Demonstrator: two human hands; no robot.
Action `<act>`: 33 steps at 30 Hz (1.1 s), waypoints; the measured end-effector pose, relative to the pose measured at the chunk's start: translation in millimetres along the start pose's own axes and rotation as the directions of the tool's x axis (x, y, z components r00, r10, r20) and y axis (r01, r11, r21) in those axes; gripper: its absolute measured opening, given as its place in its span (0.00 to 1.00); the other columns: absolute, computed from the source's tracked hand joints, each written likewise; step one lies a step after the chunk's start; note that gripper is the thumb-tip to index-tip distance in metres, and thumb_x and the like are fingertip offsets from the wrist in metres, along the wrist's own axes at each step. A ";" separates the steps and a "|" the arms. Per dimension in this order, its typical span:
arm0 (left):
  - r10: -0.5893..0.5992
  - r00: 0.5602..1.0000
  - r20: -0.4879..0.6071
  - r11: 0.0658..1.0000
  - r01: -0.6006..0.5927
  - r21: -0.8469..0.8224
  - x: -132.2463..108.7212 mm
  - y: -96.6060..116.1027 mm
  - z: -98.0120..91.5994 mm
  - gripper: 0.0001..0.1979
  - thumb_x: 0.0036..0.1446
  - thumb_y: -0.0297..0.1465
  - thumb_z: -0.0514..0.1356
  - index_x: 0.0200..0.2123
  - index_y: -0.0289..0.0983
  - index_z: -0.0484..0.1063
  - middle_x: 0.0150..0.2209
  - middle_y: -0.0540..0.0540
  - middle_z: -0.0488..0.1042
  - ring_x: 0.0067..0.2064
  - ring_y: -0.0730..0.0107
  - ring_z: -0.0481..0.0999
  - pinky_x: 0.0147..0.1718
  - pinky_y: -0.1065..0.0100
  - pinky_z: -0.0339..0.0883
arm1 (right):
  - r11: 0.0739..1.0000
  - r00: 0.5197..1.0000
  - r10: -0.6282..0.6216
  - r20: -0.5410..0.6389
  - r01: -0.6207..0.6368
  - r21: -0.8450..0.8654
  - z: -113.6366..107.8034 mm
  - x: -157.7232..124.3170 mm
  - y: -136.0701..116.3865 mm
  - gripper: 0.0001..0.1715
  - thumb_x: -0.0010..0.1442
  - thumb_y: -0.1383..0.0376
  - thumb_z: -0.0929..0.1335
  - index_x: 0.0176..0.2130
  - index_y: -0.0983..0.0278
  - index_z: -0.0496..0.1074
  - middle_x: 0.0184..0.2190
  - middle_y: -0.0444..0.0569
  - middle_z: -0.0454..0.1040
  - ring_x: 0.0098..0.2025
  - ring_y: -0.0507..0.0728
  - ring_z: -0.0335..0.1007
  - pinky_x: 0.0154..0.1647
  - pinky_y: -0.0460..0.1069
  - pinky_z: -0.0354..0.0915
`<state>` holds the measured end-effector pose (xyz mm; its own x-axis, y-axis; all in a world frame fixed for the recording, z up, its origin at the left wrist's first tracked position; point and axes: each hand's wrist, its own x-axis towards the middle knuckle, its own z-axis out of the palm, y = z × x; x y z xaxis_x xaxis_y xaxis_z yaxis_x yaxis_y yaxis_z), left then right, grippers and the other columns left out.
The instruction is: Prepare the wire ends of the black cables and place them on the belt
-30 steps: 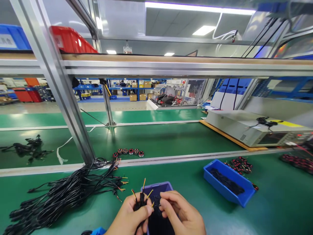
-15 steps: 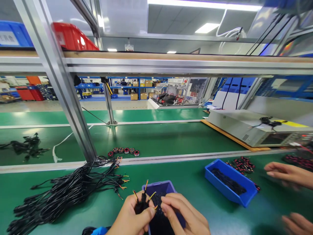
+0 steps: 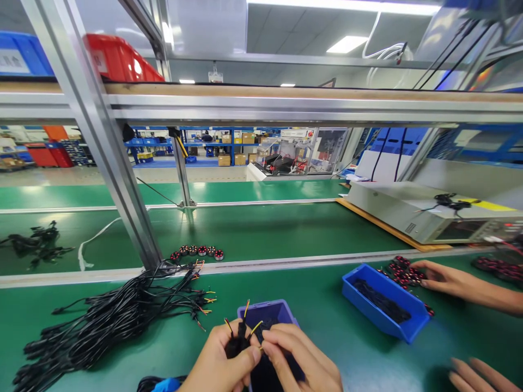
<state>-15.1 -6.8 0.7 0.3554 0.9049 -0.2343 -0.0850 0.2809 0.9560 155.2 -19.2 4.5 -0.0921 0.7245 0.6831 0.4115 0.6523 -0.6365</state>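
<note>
My left hand (image 3: 229,356) is closed around several black cables (image 3: 237,344), whose red and yellow wire ends stick up between the fingers. Thumb and forefinger of my right hand (image 3: 300,354) are pinched at a short yellow wire end beside my left thumb, the tip mostly hidden by the fingers. Both hands are over a purple bin (image 3: 265,310) holding small black pieces. To the left lies a bundle of black cables (image 3: 102,321) with stripped coloured ends pointing right. A bit of blue material (image 3: 166,385) with a black cable shows at the bottom edge.
A co-worker's hand (image 3: 445,280) touches a pile of small red-and-black round parts (image 3: 402,272) behind a blue bin (image 3: 384,305); their other hand (image 3: 474,375) is lower. Similar parts (image 3: 202,250) line the far green strip. A metal post (image 3: 110,152) and grey instrument (image 3: 408,209) stand beyond.
My right hand has moved slightly left, its fingertips meeting the wire end by my left thumb. The co-worker's hands have moved left, one reaching the pile. The row of round parts has shifted left.
</note>
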 end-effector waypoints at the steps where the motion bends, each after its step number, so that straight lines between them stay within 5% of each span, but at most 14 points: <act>1: -0.001 1.000 0.008 1.000 0.001 -0.015 0.1 -1.2 0.2 0.27 0.45 0.54 0.68 0.29 0.35 0.71 0.15 0.54 0.70 0.13 0.83 0.58 0.14 0.78 0.50 | 1.000 1.000 0.012 0.002 -0.012 0.023 0.5 0.6 0.4 0.08 0.64 0.68 0.69 0.39 0.59 0.80 0.32 0.48 0.82 0.33 0.55 0.81 0.36 0.44 0.76; 6: -0.011 1.000 0.029 0.994 0.014 -0.104 2.2 -5.3 1.1 0.28 0.42 0.54 0.70 0.29 0.35 0.70 0.15 0.54 0.69 0.15 0.80 0.63 0.14 0.78 0.51 | 0.976 0.990 0.133 0.041 -0.138 0.166 3.3 2.8 0.2 0.07 0.63 0.65 0.71 0.36 0.58 0.82 0.30 0.48 0.82 0.32 0.55 0.80 0.36 0.44 0.77; 11: -0.019 1.000 0.010 0.991 0.020 -0.133 2.9 -4.0 0.7 0.25 0.43 0.51 0.71 0.27 0.36 0.70 0.13 0.56 0.66 0.13 0.82 0.59 0.13 0.79 0.48 | 0.886 0.920 0.385 -0.073 -0.347 0.307 7.7 1.1 -1.5 0.14 0.61 0.53 0.72 0.35 0.60 0.82 0.31 0.51 0.81 0.26 0.55 0.77 0.26 0.44 0.76; 18: -0.063 0.998 -0.029 0.990 0.058 -0.130 1.5 -3.1 1.1 0.23 0.42 0.47 0.72 0.28 0.36 0.69 0.13 0.58 0.65 0.14 0.83 0.57 0.14 0.79 0.49 | 0.959 0.973 0.230 0.028 -0.232 0.161 0.8 5.4 0.1 0.07 0.62 0.61 0.72 0.36 0.58 0.82 0.31 0.47 0.82 0.32 0.56 0.80 0.36 0.43 0.77; 23: -0.061 0.998 -0.008 0.992 0.059 -0.108 1.6 -3.8 1.1 0.25 0.41 0.50 0.72 0.29 0.36 0.68 0.13 0.59 0.65 0.13 0.84 0.54 0.14 0.79 0.48 | 0.954 0.971 0.238 0.011 -0.236 0.187 0.7 7.4 -3.3 0.05 0.61 0.62 0.72 0.35 0.58 0.82 0.30 0.46 0.82 0.31 0.55 0.80 0.35 0.42 0.75; 31: -0.036 0.999 -0.033 0.995 0.033 -0.094 0.8 -2.6 2.7 0.30 0.38 0.55 0.71 0.29 0.36 0.69 0.14 0.58 0.65 0.14 0.82 0.57 0.14 0.79 0.50 | 0.748 0.834 0.536 0.131 -0.541 0.383 3.7 5.3 -1.0 0.18 0.55 0.49 0.75 0.33 0.60 0.82 0.26 0.46 0.81 0.25 0.54 0.77 0.26 0.42 0.73; 33: -0.038 0.999 -0.035 0.994 0.034 -0.100 1.1 -2.6 2.6 0.30 0.38 0.55 0.71 0.29 0.36 0.69 0.14 0.58 0.65 0.15 0.82 0.58 0.14 0.79 0.50 | 0.749 0.837 0.521 0.166 -0.541 0.382 1.6 6.0 1.2 0.17 0.55 0.50 0.75 0.33 0.60 0.82 0.26 0.46 0.81 0.25 0.53 0.76 0.26 0.42 0.73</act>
<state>-12.1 -7.4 -1.6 0.3255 0.9042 -0.2765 -0.1651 0.3422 0.9250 153.7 -13.7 7.3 -0.0138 0.9834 0.1811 0.0122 0.1813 -0.9834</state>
